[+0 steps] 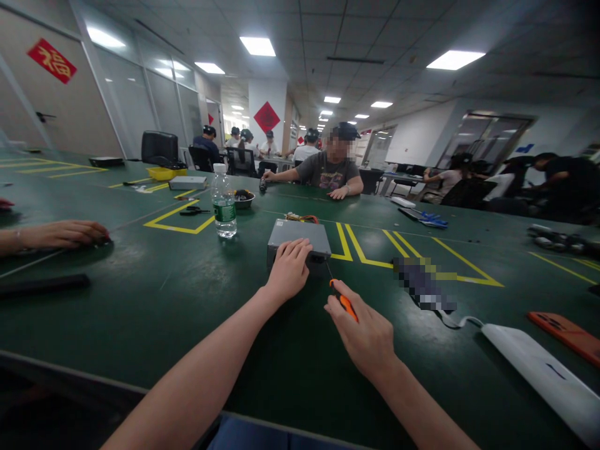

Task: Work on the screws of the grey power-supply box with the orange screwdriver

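Observation:
A grey metal computer power supply lies on the green table in front of me, with a bundle of coloured wires at its far side. Across its near edge lies my left hand, fingers over the top, holding it steady. My right hand is closed around the orange and black handle of a screwdriver. The thin shaft points up towards the near right face of the power supply; whether the tip touches a screw is too small to tell.
A water bottle stands left of the power supply, by a small metal bowl. On the right lie a white power bank with a cable and an orange phone. Another person's hand rests at left; a person sits opposite.

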The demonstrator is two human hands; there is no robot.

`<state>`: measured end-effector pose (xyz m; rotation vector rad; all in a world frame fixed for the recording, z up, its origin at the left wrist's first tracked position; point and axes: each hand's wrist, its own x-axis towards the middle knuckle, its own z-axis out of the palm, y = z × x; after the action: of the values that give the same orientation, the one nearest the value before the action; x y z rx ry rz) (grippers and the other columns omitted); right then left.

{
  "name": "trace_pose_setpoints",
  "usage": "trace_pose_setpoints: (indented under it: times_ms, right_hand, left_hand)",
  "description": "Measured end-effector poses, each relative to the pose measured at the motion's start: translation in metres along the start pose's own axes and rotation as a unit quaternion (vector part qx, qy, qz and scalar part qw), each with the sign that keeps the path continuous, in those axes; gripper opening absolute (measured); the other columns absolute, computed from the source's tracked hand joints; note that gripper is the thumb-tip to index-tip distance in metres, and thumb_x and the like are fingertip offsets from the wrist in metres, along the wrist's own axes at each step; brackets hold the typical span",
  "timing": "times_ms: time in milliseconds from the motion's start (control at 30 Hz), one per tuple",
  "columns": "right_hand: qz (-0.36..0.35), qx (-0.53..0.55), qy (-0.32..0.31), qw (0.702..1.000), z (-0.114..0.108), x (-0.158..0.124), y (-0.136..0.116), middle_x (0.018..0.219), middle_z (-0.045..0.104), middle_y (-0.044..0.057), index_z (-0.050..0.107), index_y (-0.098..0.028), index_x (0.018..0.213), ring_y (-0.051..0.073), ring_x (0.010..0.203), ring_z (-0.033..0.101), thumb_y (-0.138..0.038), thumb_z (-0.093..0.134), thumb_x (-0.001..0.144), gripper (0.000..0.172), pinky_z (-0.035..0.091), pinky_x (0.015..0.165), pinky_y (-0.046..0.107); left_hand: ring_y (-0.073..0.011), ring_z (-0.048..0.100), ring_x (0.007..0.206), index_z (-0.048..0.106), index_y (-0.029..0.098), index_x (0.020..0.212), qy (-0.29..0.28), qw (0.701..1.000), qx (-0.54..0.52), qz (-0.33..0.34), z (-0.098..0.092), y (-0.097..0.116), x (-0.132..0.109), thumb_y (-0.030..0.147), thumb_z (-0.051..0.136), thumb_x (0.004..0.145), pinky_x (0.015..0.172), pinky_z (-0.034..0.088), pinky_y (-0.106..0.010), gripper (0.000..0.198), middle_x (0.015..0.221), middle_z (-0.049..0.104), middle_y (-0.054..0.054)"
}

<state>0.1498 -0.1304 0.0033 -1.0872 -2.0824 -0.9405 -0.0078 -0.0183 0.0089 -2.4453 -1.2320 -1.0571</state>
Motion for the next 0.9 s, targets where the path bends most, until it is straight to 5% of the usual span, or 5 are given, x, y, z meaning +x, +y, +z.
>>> trace_pose_setpoints:
  times_ms: [233, 367, 500, 767, 900]
  right_hand:
    - [-0.021, 0.028, -0.031, 0.999, -0.001, -0.002, -0.005, 0.125, 0.048, 0.020, 0.051, -0.016, 0.104, 0.027, 0.121, 0.042, -0.006, 0.043, 0.083, 0.024, 0.047, 0.087, 0.038]
    - [-0.058, 0.011, -0.013, 0.998, 0.002, 0.001, -0.005, 0.117, 0.056, 0.016, 0.053, -0.018, 0.104, 0.023, 0.115, 0.049, -0.006, 0.046, 0.083, 0.026, 0.050, 0.081, 0.029]
    - [-0.014, 0.008, 0.056, 0.998, 0.003, 0.001, 0.002, 0.107, 0.062, 0.013, 0.056, -0.017, 0.095, 0.018, 0.097, 0.061, -0.017, 0.057, 0.081, 0.013, 0.050, 0.075, 0.024]
    - [0.000, 0.056, -0.017, 0.998, 0.000, 0.003, -0.009, 0.115, 0.054, 0.020, 0.052, -0.013, 0.097, 0.027, 0.113, 0.050, -0.019, 0.046, 0.084, 0.016, 0.047, 0.083, 0.038]
    - [-0.015, 0.055, 0.004, 0.998, 0.000, 0.003, -0.005, 0.114, 0.056, 0.018, 0.050, -0.013, 0.102, 0.024, 0.110, 0.051, -0.016, 0.047, 0.084, 0.018, 0.046, 0.082, 0.036]
  left_hand:
    - [-0.0190, 0.038, 0.124, 0.048, 0.018, 0.115, 0.008, 1.000, -0.002, 0.000, 0.001, 0.000, 0.000, 0.011, 0.043, 0.078, 0.107, 0.025, -0.038, 0.038, 0.130, 0.049, -0.006]
    - [-0.0194, 0.039, 0.123, 0.048, 0.018, 0.115, 0.008, 1.000, -0.003, 0.002, 0.002, 0.000, 0.000, 0.010, 0.044, 0.077, 0.106, 0.025, -0.039, 0.039, 0.129, 0.049, -0.006]
    - [-0.0191, 0.039, 0.123, 0.048, 0.018, 0.115, 0.013, 1.000, 0.001, 0.004, 0.003, -0.001, 0.000, 0.010, 0.044, 0.077, 0.106, 0.026, -0.037, 0.039, 0.129, 0.050, -0.006]
    - [-0.0191, 0.039, 0.123, 0.049, 0.018, 0.114, 0.010, 1.000, -0.002, 0.002, 0.004, -0.001, 0.000, 0.010, 0.043, 0.078, 0.106, 0.025, -0.038, 0.038, 0.129, 0.050, -0.006]
    - [-0.0188, 0.039, 0.123, 0.049, 0.018, 0.115, 0.008, 1.000, -0.002, 0.004, 0.004, -0.001, 0.000, 0.011, 0.044, 0.078, 0.106, 0.025, -0.037, 0.038, 0.130, 0.049, -0.006]
